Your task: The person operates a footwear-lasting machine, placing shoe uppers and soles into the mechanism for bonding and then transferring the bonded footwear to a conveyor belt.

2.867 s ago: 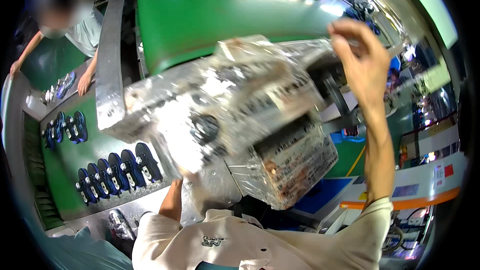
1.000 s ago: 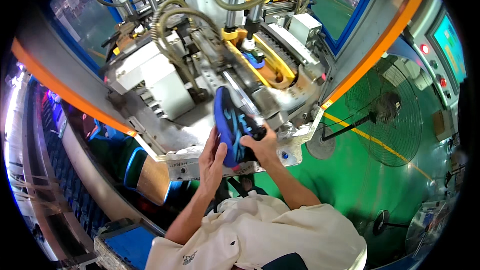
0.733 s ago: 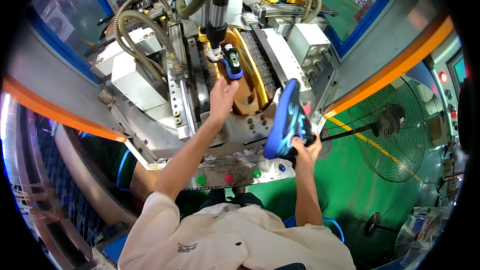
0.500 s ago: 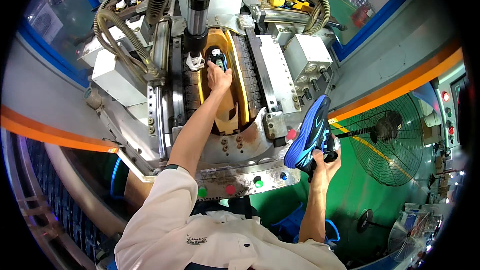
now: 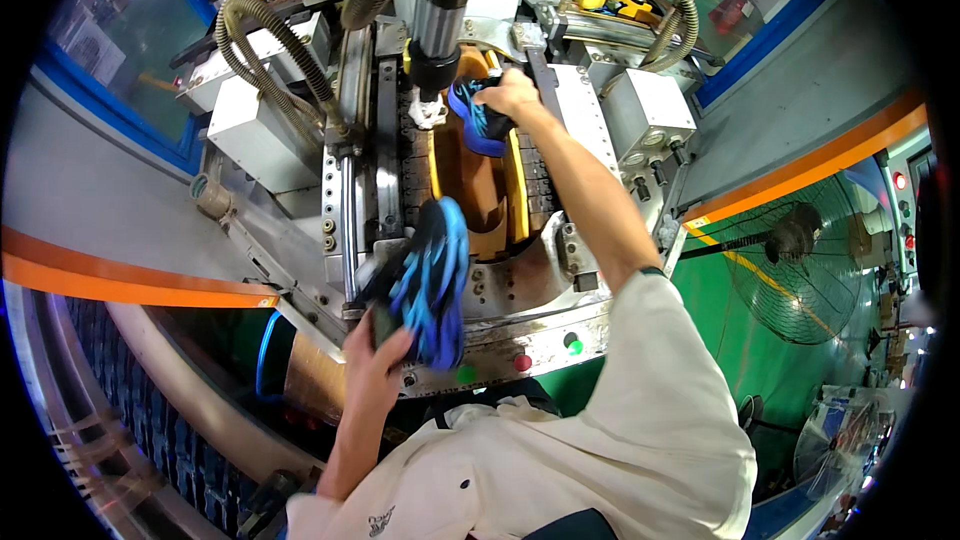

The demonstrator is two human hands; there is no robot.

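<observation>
My left hand [image 5: 375, 365] grips a blue and black sports shoe [image 5: 430, 280] by its heel, sole outward, in front of the press machine's lower front plate. My right hand [image 5: 515, 95] reaches up into the machine and is closed on a second blue shoe [image 5: 478, 118], which sits at the top of the yellow-brown mould cradle [image 5: 480, 195], just beside the vertical press cylinder [image 5: 435, 35]. My right forearm crosses over the cradle's right side.
Grey machine housings [image 5: 255, 130] and ribbed hoses [image 5: 285, 30] flank the cradle. Red and green buttons [image 5: 520, 362] sit on the front panel. An orange rail [image 5: 120, 280] runs at left, a floor fan [image 5: 795, 260] stands on the green floor at right.
My left hand has drawn back from the cradle and now holds a shoe low at the left. My right hand has swung from the lower right up into the machine with its shoe.
</observation>
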